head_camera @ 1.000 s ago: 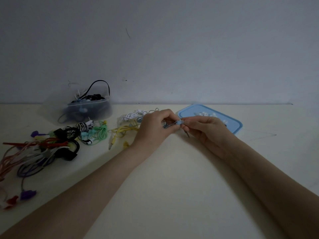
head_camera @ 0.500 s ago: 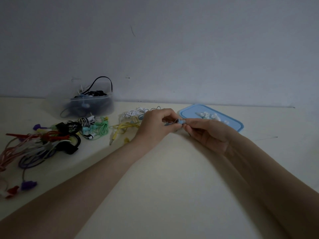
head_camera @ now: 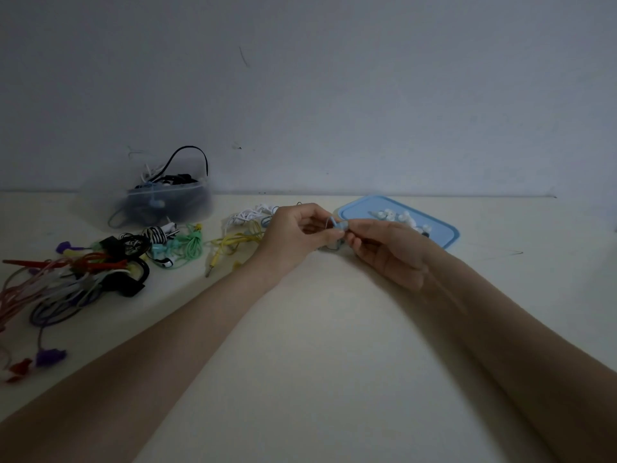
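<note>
On the table (head_camera: 300,345), a tangle of coloured earphones (head_camera: 83,272) lay at the left, more filled the tub (head_camera: 167,208) far left, and loose white ear tips (head_camera: 397,217) sat on the blue lid (head_camera: 444,233) far right; we judged the work far from finished, with many sets to go. Our left hand (head_camera: 293,235) and right hand (head_camera: 390,252) were together just left of the lid, fingers curled narrow, both pinching one small blue earbud (head_camera: 338,224) between the fingertips
</note>
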Motion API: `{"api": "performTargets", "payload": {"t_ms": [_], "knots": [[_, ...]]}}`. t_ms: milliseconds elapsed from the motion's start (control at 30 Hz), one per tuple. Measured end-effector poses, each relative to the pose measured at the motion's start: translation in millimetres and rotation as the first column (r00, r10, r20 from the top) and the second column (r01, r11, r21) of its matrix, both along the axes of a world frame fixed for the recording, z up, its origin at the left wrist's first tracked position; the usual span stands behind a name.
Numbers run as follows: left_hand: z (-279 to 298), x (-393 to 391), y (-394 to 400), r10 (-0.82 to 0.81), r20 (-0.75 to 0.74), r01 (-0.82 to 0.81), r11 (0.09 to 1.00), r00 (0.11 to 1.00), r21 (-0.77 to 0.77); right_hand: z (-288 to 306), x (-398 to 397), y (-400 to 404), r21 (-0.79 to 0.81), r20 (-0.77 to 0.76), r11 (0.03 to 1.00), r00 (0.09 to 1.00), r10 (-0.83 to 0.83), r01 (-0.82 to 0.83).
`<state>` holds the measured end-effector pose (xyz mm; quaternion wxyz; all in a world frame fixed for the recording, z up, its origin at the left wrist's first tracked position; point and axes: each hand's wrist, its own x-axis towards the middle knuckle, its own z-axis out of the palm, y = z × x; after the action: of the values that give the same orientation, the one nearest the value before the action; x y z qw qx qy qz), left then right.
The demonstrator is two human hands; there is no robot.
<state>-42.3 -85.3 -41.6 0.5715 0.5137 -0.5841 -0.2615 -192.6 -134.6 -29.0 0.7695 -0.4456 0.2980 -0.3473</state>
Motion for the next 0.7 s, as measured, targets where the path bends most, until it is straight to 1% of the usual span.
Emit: {"api": "performTargets", "payload": {"t_ms": [67, 167, 300, 367, 400, 500, 567, 600, 633, 700], "knots": [[-0.2, -0.3, 0.0, 0.015, 0.020, -0.015, 1.000, 1.000, -0.005, -2.1, 1.3, -0.3, -0.028, 0.022, 0.999, 0.999, -0.026, 0.027], [-0.5, 1.3, -0.3, 0.010, 0.020, -0.011, 1.000, 1.000, 0.009, -3.0, 0.7, -1.1, -0.026, 0.027, 0.999, 0.999, -0.026, 0.026], [0.0, 1.3, 1.0, -0.013, 0.007, 0.012, 0.999, 1.000, 0.036, -1.1, -0.4, -0.3, -0.022, 0.007, 1.000, 1.000, -0.010, 0.010], [0.0, 0.7, 1.5, -0.024, 0.013, 0.023, 0.999, 1.000, 0.032, -0.6, -0.8, 0.7, -0.038, -0.030, 0.999, 0.999, -0.020, 0.019], [-0.1, 0.7, 1.1, -0.026, 0.031, 0.025, 0.999, 0.999, 0.030, -0.2, -1.3, 0.9, -0.079, -0.078, 0.996, 0.996, -0.034, 0.028], [-1.4, 1.8, 0.1, -0.020, 0.106, 0.017, 0.999, 0.994, 0.033, 4.5, -2.8, 3.6, -0.332, -0.284, 0.942, 0.948, -0.145, 0.045], [-1.9, 2.6, 0.1, -0.005, 0.151, 0.003, 1.000, 0.989, 0.019, 9.4, -3.1, 6.2, -0.428, -0.319, 0.902, 0.925, -0.207, 0.055], [-1.8, 2.7, 0.1, 0.011, 0.180, -0.012, 1.000, 0.984, 0.007, 11.3, -3.3, 7.1, -0.445, -0.324, 0.894, 0.920, -0.219, 0.056], [-1.9, 2.4, 0.1, 0.028, 0.212, -0.028, 1.000, 0.977, -0.005, 12.4, -3.6, 7.4, -0.432, -0.326, 0.900, 0.922, -0.208, 0.051], [-1.8, 0.7, 0.5, 0.053, 0.273, -0.047, 0.999, 0.961, -0.028, 13.5, -4.9, 7.3, -0.317, -0.318, 0.948, 0.938, -0.140, 0.034]]}}
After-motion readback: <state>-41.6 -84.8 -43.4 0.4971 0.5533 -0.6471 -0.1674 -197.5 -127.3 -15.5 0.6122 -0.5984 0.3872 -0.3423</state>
